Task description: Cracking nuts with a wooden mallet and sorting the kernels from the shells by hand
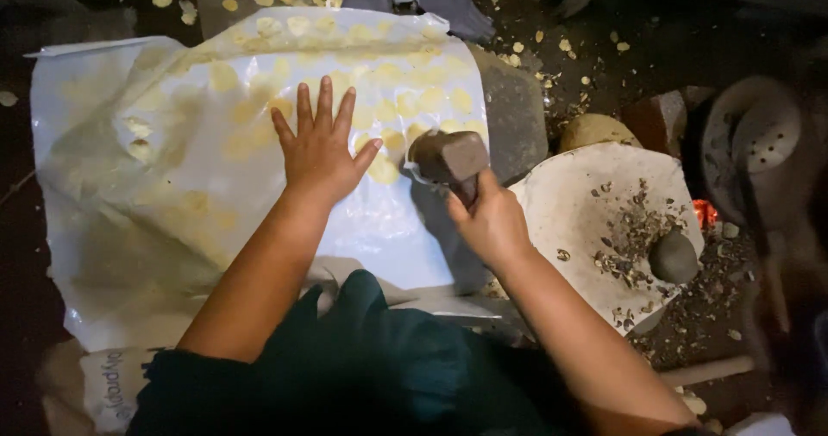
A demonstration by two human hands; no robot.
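My left hand [321, 147] lies flat with fingers spread on a white plastic sheet [172, 229] that covers several flat yellow discs [384, 170]. My right hand [490, 220] grips the handle of a dark, blocky mallet [450, 156], whose head hovers over the sheet's right edge, just right of my left thumb. The sheet rests on a flat grey stone slab [517, 112].
A pale stone slab [569, 203] to the right carries husk scraps and a round dark stone [674, 257]. Beyond it sit a brick [660, 117], glowing embers [705, 212] and a perforated ladle [768, 138]. Yellow flakes [561, 52] litter the dark ground.
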